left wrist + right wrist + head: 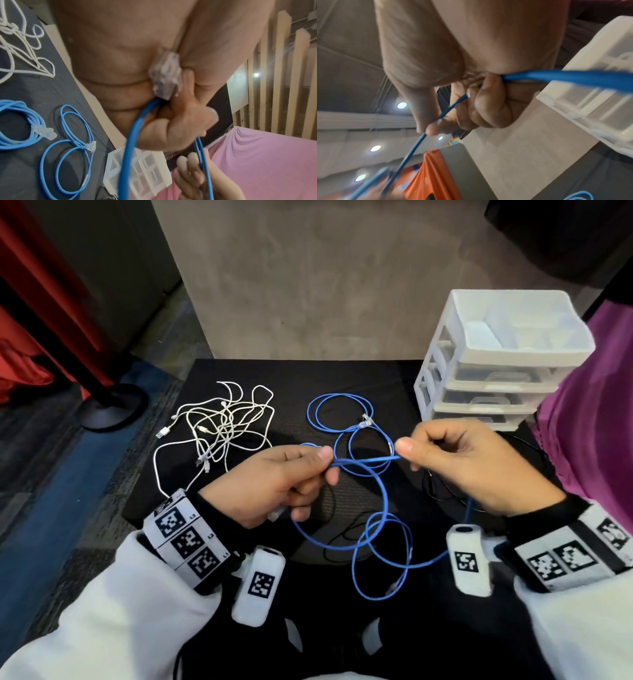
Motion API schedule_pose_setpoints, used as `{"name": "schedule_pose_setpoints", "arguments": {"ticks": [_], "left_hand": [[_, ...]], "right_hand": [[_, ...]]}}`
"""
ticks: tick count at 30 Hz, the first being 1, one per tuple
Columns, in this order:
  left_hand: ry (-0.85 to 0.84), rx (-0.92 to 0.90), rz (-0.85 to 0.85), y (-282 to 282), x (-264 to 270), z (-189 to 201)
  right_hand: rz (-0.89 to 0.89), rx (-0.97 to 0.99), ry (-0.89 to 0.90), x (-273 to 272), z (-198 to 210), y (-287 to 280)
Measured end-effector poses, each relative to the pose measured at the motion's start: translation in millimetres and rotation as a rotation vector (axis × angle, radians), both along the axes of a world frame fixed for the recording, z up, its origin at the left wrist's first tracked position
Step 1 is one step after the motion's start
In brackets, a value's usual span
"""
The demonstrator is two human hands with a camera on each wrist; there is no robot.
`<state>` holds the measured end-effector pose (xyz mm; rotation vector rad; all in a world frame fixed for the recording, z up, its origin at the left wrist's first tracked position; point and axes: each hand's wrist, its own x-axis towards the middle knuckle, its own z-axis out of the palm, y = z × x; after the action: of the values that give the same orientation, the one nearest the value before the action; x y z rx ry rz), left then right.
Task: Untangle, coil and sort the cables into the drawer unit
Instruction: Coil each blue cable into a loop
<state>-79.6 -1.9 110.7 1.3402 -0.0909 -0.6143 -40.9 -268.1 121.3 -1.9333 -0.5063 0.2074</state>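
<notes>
A thin blue network cable (363,461) stretches between my two hands above the black table. My left hand (284,484) pinches it between thumb and fingers, and its clear plug (165,75) lies in that palm. My right hand (455,460) grips the same blue cable (570,77), which runs out past the wrist. Loose loops of it (380,546) hang toward my lap. More blue cable loops (342,414) with clear plugs lie on the table behind. A tangle of white cables (222,429) lies at the left. The white drawer unit (493,357) stands at the right rear.
The black table (301,378) stands against a grey wall. A thin black cable (442,491) lies under my right hand. Purple cloth (589,419) hangs at the right, and a black stand base (113,407) sits on the floor to the left.
</notes>
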Motion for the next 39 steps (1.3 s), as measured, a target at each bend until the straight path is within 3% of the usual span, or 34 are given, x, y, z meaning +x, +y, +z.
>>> {"name": "schedule_pose_setpoints", "arguments": {"ticks": [7, 10, 13, 19, 24, 27, 33, 36, 39], "left_hand": [[0.107, -0.137, 0.049, 18, 4, -3], [0.241, -0.342, 0.055, 14, 7, -6], [0.325, -0.633, 0.107, 14, 9, -3], [0.067, -0.664, 0.507, 11, 13, 8], [-0.191, -0.475, 0.604, 4, 22, -2], [-0.251, -0.255, 0.586, -7, 20, -9], [-0.19, 0.182, 0.246, -19, 5, -17], [-0.184, 0.26, 0.083, -25, -7, -18], [-0.065, 0.128, 0.04, -35, -20, -14]], "right_hand": [[-0.311, 0.238, 0.099, 20, -10, -26], [-0.369, 0.218, 0.083, 22, -32, -20], [-0.296, 0.161, 0.15, 13, -62, -5], [0.017, 0.158, 0.419, -38, -99, 31], [0.255, 0.001, 0.435, -70, -97, 47], [0.346, -0.205, 0.255, -76, -74, 49], [0.491, -0.522, -0.11, -64, -26, 35], [0.416, -0.443, -0.161, -50, -10, 28], [0.279, -0.281, -0.132, -35, -5, 27]]}}
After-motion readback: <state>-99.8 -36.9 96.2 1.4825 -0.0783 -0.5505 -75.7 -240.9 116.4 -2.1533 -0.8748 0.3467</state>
